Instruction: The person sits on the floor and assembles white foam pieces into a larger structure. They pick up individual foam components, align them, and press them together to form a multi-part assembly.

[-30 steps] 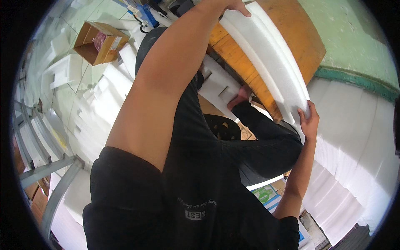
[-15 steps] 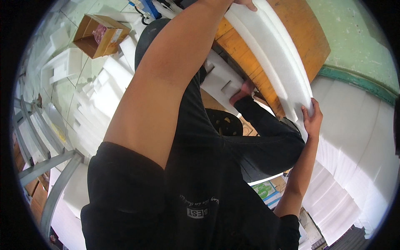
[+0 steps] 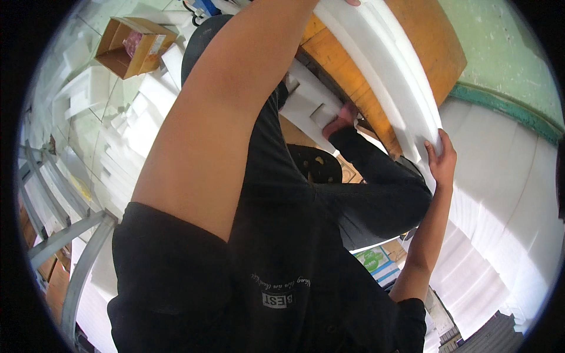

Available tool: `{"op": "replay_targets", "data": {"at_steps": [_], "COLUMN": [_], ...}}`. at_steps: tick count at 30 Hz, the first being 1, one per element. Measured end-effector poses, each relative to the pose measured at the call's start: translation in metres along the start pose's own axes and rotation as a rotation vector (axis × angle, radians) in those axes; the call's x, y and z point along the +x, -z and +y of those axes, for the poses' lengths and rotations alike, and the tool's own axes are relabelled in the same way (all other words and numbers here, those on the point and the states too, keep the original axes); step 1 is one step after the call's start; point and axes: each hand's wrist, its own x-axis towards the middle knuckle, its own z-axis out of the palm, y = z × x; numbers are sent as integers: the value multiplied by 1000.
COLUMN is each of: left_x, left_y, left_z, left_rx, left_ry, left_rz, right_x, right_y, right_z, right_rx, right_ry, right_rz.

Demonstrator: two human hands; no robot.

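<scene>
A long white foam strip (image 3: pixel 385 70), with a groove along its length, lies across an orange-brown wooden tabletop (image 3: pixel 424 35). My right hand (image 3: pixel 442 157) grips its near end, the thumb on one side and the fingers along the outer edge. At the far end my left hand (image 3: pixel 353 2) is mostly cut off by the top of the picture. Only a bit of its fingers shows, lying against the foam. My left forearm reaches up over my left thigh to it.
White foam pieces (image 3: pixel 132 132) lie piled on the tiled floor at left, below an open cardboard box (image 3: pixel 132 50). A grey metal frame (image 3: pixel 70 235) stands at the left edge. White sheets (image 3: pixel 488 170) are stacked on the right, beside a pale green wall (image 3: pixel 500 59).
My left hand has moved up, almost out of the picture. The right hand stays on the foam's near end, its fingers shifted slightly. The view has tilted a little.
</scene>
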Motion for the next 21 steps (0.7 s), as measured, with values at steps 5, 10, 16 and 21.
{"op": "replay_targets", "data": {"at_steps": [5,10,16,21], "left_x": [-13,-35,-39,-52], "left_y": [-3,-7,-9,-10], "left_z": [1,-2,0,12], "left_rx": [-12,23,148,341], "left_ry": [-23,-178,-196,-326], "left_rz": [64,246,261,215], "right_x": [0,3,5,13], "right_y": [2,3,1,0], "right_z": [-18,-21,-18,-13], "right_rx": [-29,-128,-93,-74], "right_ry": [91,115,196,202], "right_rz": [9,-91,-129,-157]}}
